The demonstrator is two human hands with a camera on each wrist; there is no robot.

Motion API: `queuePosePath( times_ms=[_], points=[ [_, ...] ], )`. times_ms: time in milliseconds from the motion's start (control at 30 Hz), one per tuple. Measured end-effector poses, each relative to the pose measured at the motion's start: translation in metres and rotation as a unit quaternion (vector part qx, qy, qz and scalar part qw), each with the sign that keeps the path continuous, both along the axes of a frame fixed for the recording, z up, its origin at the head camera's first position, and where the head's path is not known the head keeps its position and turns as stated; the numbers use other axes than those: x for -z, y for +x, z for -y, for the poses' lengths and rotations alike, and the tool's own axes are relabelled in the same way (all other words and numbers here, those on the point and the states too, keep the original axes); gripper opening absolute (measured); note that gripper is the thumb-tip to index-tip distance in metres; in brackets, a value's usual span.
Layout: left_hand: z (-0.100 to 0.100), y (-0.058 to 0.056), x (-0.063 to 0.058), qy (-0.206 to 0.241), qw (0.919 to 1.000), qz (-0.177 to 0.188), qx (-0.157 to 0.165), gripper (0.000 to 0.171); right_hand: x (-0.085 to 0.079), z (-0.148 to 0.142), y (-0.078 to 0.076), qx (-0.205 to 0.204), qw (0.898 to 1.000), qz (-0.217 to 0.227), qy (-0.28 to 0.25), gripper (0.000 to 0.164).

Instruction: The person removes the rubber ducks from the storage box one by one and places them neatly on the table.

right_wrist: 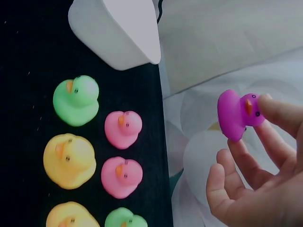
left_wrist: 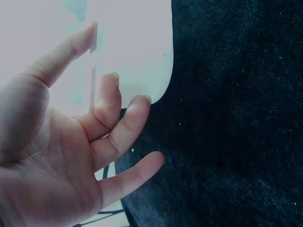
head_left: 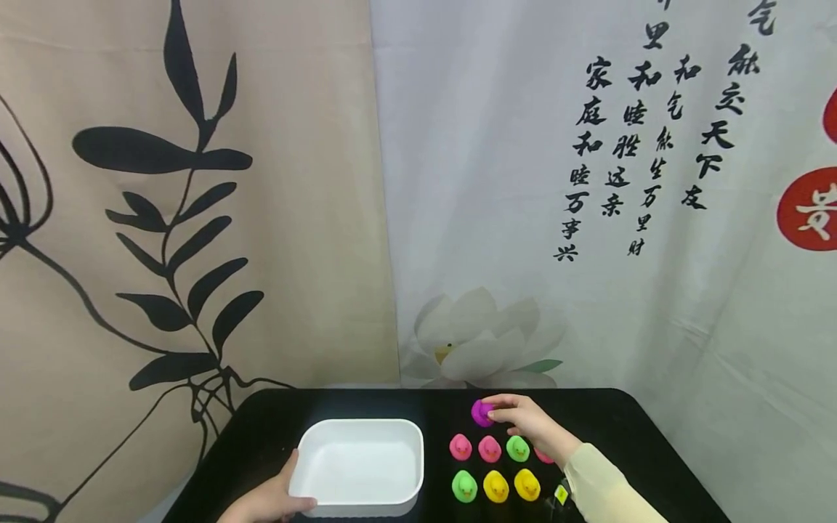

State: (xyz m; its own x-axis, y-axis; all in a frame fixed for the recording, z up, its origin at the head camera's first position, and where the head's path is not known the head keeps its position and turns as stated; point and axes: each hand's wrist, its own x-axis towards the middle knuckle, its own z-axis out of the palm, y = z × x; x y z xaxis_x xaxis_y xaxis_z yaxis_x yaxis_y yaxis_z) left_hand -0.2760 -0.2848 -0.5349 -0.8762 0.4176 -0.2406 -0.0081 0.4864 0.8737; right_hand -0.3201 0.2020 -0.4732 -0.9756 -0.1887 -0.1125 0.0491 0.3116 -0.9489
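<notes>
A purple rubber duck (right_wrist: 230,115) is pinched between the thumb and fingertips of my right hand (head_left: 526,419), lifted off the black table near its far edge. In the right wrist view this hand (right_wrist: 265,165) has its other fingers loosely bent below the duck. My left hand (head_left: 271,497) grips the near left corner of a white plastic basin (head_left: 356,510). The left wrist view shows the left thumb (left_wrist: 64,54) over the basin's rim, with the fingers along its outer wall. The basin's inside shows no objects.
Rubber ducks stand in two rows right of the basin: pink ducks (head_left: 461,447) and a green duck (head_left: 518,449) behind, another green duck (head_left: 464,487) and yellow ducks (head_left: 495,487) in front. My right arm partly covers one pink duck (head_left: 543,457). A printed curtain (head_left: 314,218) hangs behind the table.
</notes>
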Motion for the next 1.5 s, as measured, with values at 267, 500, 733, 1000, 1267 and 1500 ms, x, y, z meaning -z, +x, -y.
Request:
queuePosePath(
  times_ms=[267,500,733,1000,1267,1500],
  points=[
    [0.005,-0.011,0.013,-0.028,0.9996,0.008,0.001,0.112,0.006,-0.029,0.007,0.045,0.999,0.006,0.010,0.039],
    [-0.002,-0.005,0.004,-0.031,0.9988,0.024,-0.028,0.110,0.015,-0.054,0.017,0.068,0.997,0.012,0.016,0.038],
    [-0.011,0.003,-0.004,-0.012,0.9973,0.048,-0.055,0.105,0.025,-0.077,0.030,0.091,0.995,0.027,0.024,0.038],
    [-0.013,0.000,-0.004,-0.025,0.9972,0.034,-0.063,0.104,0.038,-0.099,0.036,0.087,0.994,0.036,0.057,0.036],
    [-0.016,-0.003,0.000,-0.037,0.9961,0.033,-0.074,0.106,0.052,-0.104,0.048,0.113,0.989,0.041,0.081,0.033],
    [-0.013,-0.002,-0.001,-0.071,0.9943,0.015,-0.079,0.106,0.064,-0.103,0.051,0.125,0.987,0.047,0.091,0.029]
  ],
)
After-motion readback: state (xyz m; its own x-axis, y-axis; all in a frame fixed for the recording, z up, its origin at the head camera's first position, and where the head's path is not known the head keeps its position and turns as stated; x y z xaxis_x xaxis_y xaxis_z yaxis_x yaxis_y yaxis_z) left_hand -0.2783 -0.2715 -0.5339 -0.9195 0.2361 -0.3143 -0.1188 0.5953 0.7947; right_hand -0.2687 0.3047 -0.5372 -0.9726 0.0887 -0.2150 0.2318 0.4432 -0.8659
